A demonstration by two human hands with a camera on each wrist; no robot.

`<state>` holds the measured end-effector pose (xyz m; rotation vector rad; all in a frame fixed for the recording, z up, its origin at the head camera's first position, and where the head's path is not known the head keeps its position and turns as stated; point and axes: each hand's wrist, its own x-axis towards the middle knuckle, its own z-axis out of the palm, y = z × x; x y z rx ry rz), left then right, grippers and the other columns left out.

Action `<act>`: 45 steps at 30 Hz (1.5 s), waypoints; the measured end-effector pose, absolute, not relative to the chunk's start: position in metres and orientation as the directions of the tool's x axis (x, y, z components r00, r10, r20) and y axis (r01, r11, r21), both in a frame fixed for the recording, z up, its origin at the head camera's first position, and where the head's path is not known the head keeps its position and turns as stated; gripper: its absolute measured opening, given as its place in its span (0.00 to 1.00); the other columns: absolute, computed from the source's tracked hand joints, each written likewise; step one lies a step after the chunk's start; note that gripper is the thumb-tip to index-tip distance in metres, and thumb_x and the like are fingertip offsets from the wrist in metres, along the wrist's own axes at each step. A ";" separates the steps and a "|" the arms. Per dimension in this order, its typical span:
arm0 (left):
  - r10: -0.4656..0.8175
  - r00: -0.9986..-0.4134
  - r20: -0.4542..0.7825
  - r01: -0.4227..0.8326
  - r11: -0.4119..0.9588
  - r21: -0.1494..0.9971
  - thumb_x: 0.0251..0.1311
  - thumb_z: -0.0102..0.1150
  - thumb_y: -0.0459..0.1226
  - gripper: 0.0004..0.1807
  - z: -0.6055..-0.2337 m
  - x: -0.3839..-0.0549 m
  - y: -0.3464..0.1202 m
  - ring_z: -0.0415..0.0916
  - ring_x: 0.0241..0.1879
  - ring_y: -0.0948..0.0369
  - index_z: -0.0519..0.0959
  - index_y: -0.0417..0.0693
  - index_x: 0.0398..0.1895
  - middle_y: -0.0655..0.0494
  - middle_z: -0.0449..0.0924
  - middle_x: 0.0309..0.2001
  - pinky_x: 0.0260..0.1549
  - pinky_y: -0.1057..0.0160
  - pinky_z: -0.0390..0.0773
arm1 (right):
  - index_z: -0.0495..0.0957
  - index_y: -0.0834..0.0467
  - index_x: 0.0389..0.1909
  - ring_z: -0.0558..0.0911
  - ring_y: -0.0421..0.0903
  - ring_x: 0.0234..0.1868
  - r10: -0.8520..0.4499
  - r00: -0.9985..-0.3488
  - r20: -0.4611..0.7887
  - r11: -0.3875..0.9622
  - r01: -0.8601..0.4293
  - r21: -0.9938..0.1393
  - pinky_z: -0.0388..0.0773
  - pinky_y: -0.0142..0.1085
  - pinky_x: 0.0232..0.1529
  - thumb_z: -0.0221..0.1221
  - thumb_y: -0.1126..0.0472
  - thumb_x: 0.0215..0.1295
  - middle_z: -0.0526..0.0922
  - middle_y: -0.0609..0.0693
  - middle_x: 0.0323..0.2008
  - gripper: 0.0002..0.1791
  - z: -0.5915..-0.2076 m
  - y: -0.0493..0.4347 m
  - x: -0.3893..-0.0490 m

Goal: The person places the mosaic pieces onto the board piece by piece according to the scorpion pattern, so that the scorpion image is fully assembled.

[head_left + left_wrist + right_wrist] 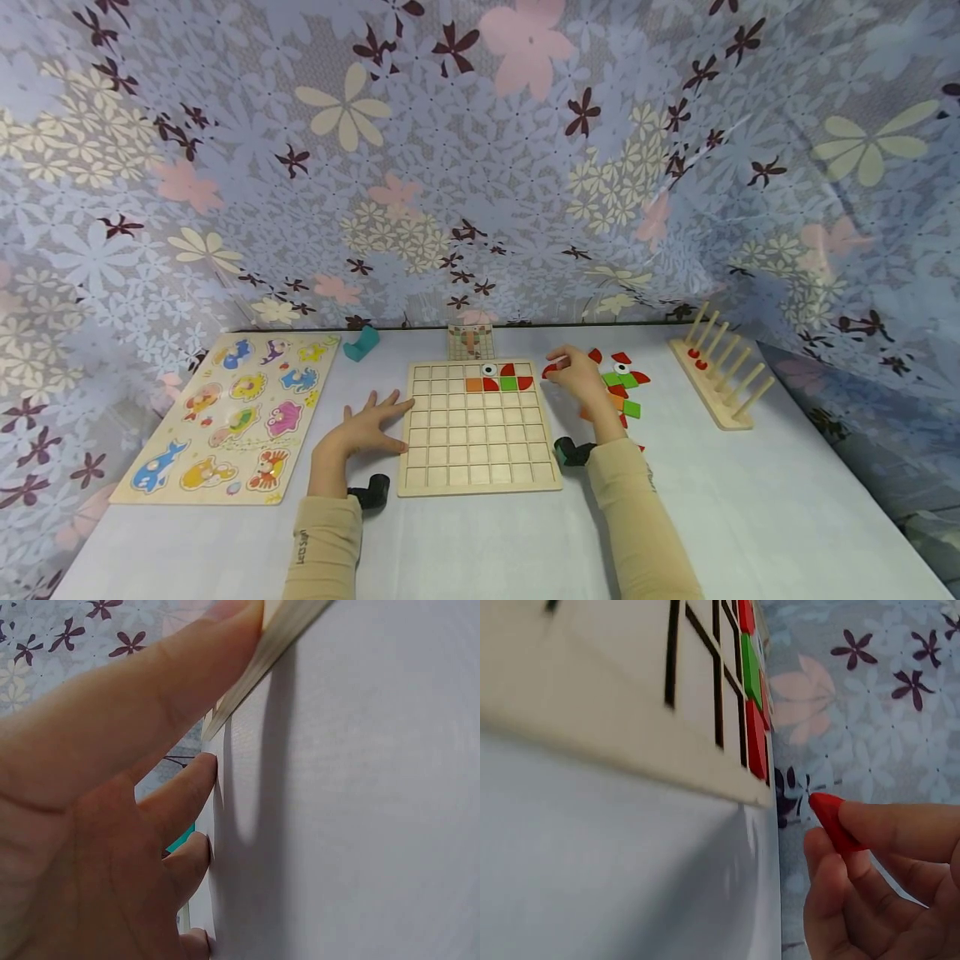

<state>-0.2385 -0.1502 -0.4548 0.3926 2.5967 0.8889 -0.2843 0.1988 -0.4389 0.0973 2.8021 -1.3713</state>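
A square wooden grid board [480,429] lies in the middle of the table, with several coloured tiles set in its top right cells: orange, red, green and one with an eye. My left hand [367,427] is spread at the board's left edge, thumb and a fingertip touching the rim. To the right of the board my right hand [577,379] pinches a red tile [838,823] with a curved edge between thumb and fingers, held above the table. Loose red, green and orange tiles [632,409] lie beside and partly under that hand.
A patterned card [471,342] stands behind the board. At left lie a sea-animal puzzle board [225,417] and a teal curved block [362,343]. A wooden peg rack [716,387] with red beads stands at right. Floral fabric [480,167] hangs behind the table.
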 end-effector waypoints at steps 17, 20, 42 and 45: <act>0.379 -0.890 -0.253 0.142 0.757 0.637 0.42 0.70 0.40 0.45 -0.454 -0.239 -0.150 0.29 0.69 0.38 0.62 0.48 0.67 0.41 0.47 0.71 0.56 0.30 0.22 | 0.81 0.63 0.40 0.78 0.53 0.42 -0.086 -0.996 0.005 0.631 -0.059 -0.773 0.77 0.41 0.38 0.61 0.66 0.57 0.81 0.57 0.39 0.09 -0.434 0.138 -0.299; 0.378 -0.889 -0.257 0.138 0.757 0.638 0.43 0.70 0.40 0.45 -0.452 -0.238 -0.150 0.28 0.69 0.38 0.62 0.48 0.68 0.41 0.46 0.71 0.56 0.30 0.22 | 0.80 0.62 0.38 0.78 0.51 0.38 -0.104 -0.995 -0.012 0.631 -0.056 -0.774 0.77 0.38 0.36 0.61 0.67 0.56 0.80 0.57 0.37 0.08 -0.433 0.127 -0.301; 0.370 -0.888 -0.273 0.121 0.761 0.637 0.43 0.70 0.40 0.45 -0.449 -0.237 -0.149 0.27 0.69 0.38 0.62 0.48 0.68 0.42 0.46 0.71 0.57 0.30 0.22 | 0.82 0.55 0.31 0.78 0.48 0.40 -0.322 -0.945 -0.054 0.726 -0.209 -0.655 0.75 0.41 0.45 0.61 0.67 0.57 0.82 0.48 0.33 0.04 -0.438 0.080 -0.308; 0.370 -0.888 -0.272 0.124 0.763 0.634 0.43 0.70 0.40 0.45 -0.449 -0.237 -0.148 0.28 0.69 0.38 0.61 0.48 0.68 0.42 0.46 0.71 0.57 0.30 0.22 | 0.83 0.54 0.31 0.79 0.49 0.44 -0.340 -0.939 -0.061 0.765 -0.238 -0.599 0.73 0.43 0.50 0.61 0.66 0.58 0.83 0.47 0.33 0.04 -0.439 0.078 -0.310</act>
